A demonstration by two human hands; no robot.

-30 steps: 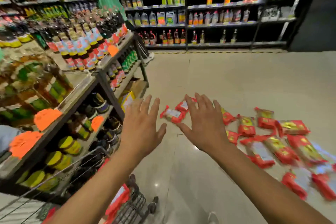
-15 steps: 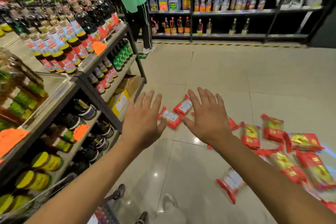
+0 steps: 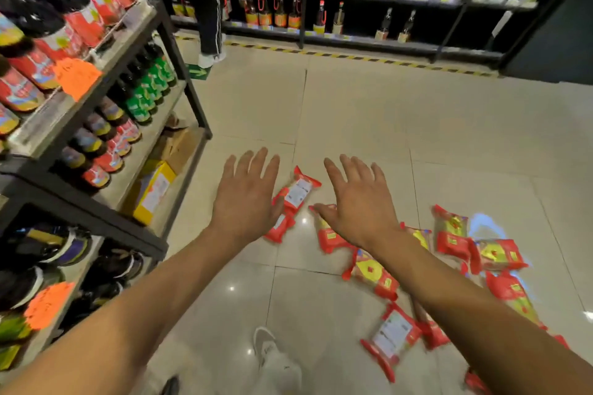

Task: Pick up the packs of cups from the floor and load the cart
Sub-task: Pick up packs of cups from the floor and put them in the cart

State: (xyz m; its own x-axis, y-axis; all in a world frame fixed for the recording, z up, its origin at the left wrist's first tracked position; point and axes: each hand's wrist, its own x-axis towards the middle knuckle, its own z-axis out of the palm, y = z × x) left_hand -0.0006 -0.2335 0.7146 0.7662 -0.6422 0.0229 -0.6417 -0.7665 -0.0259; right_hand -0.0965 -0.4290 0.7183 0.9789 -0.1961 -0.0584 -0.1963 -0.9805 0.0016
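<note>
Several red packs of cups lie scattered on the tiled floor. The farthest pack [image 3: 300,191] lies between my two hands, another [image 3: 329,236] sits under my right thumb, and more packs [image 3: 452,234] spread to the right and toward me [image 3: 393,335]. My left hand [image 3: 245,199] is stretched forward, fingers spread, holding nothing, above the left end of the pile. My right hand [image 3: 359,205] is also spread open and empty above the packs. The cart is out of view.
A dark metal shelf rack [image 3: 179,51] full of bottles runs along the left, with a yellow box [image 3: 152,189] on its lowest shelf. A person in a green top [image 3: 205,9] stands at the far shelves. My shoe [image 3: 266,346] is on the floor below.
The view has dropped and moved forward; the cart left the frame at the bottom left. Both hands stay open and have moved apart a little, closer to the packs.
</note>
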